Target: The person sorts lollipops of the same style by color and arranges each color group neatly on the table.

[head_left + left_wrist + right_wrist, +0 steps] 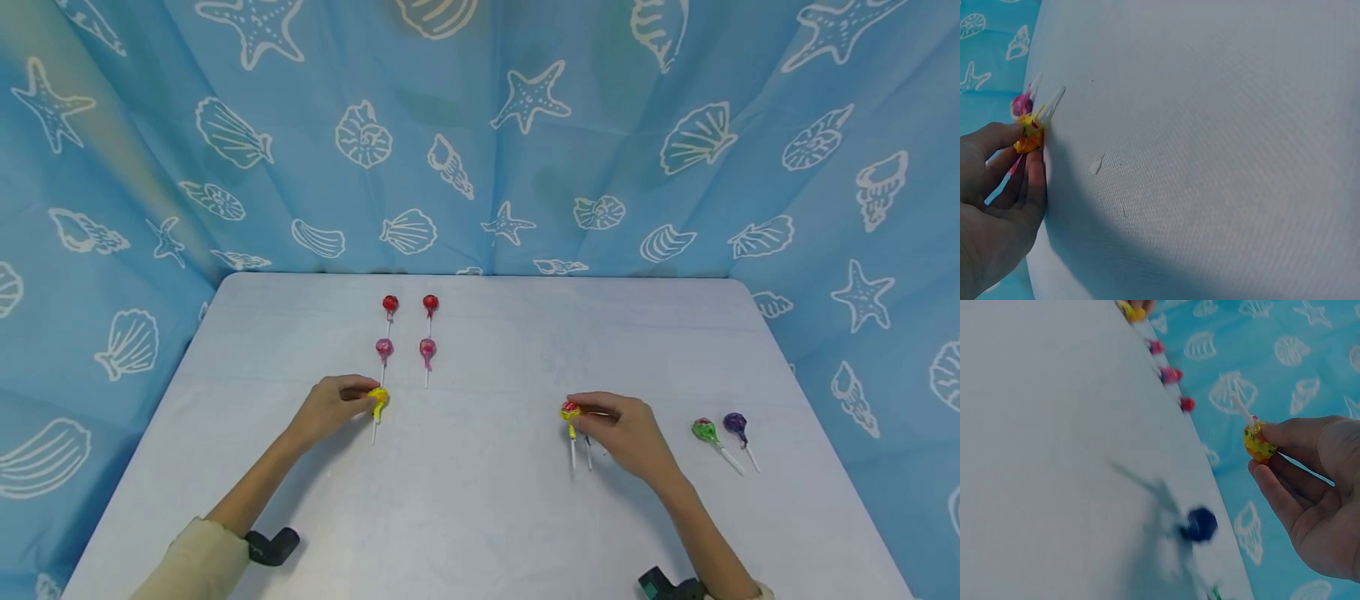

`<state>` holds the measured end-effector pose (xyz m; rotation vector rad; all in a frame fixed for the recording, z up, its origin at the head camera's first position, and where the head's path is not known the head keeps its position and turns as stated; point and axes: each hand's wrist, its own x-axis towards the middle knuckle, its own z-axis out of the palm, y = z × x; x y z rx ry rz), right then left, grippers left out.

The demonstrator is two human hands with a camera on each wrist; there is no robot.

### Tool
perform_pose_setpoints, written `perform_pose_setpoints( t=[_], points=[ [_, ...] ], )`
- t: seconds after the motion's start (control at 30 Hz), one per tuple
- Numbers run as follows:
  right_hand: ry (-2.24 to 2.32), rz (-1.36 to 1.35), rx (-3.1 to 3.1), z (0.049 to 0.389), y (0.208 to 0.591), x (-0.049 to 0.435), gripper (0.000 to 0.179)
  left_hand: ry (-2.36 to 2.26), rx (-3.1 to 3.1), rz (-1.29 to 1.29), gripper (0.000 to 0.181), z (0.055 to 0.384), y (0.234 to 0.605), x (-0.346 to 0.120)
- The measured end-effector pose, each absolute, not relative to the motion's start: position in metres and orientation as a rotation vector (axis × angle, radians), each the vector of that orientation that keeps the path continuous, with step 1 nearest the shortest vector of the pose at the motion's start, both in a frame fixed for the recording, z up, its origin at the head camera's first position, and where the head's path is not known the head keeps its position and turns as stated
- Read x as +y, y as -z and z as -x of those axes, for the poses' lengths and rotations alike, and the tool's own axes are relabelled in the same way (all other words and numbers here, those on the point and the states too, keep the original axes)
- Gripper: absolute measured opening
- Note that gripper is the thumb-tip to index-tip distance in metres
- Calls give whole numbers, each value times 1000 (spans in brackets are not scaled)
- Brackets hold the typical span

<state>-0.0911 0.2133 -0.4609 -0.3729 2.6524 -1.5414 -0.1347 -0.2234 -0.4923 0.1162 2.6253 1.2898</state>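
My left hand [330,410] pinches a yellow-wrapped lollipop [378,398] by its candy end, stick toward me, just below a column of a red lollipop [390,304] and a pink lollipop [384,347]. Beside that column lie another red lollipop [431,303] and pink lollipop [427,348]. Between thumb and fingertips my right hand [624,429] holds a yellow-and-red lollipop [570,412], raised off the table in the right wrist view. A further white stick [588,454] shows under that hand, its candy hidden there; a blurred dark blue lollipop [1202,524] appears in the right wrist view.
To the right of my right hand, a green lollipop [705,430] and a purple lollipop [736,423] lie on the white table [465,517]. A blue curtain [465,100] with shell and starfish prints hangs along the table's far edge.
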Motion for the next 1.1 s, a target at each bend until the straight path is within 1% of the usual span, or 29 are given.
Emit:
perform_pose_setpoints(
  t=[0.3, 0.5, 0.73, 1.1],
  points=[
    [1536, 459, 2587, 108, 464, 140, 25, -1288, 2629, -107, 29, 134, 493, -223],
    [1535, 479, 2593, 117, 471, 104, 24, -1301, 2618, -108, 29, 134, 492, -222],
    [1513, 483, 2567, 124, 480, 76, 22, -1302, 2621, -91, 29, 134, 493, -223],
    [1547, 525, 2549, 137, 502, 48, 19, -1310, 2617, -88, 29, 133, 495, -223]
  ],
)
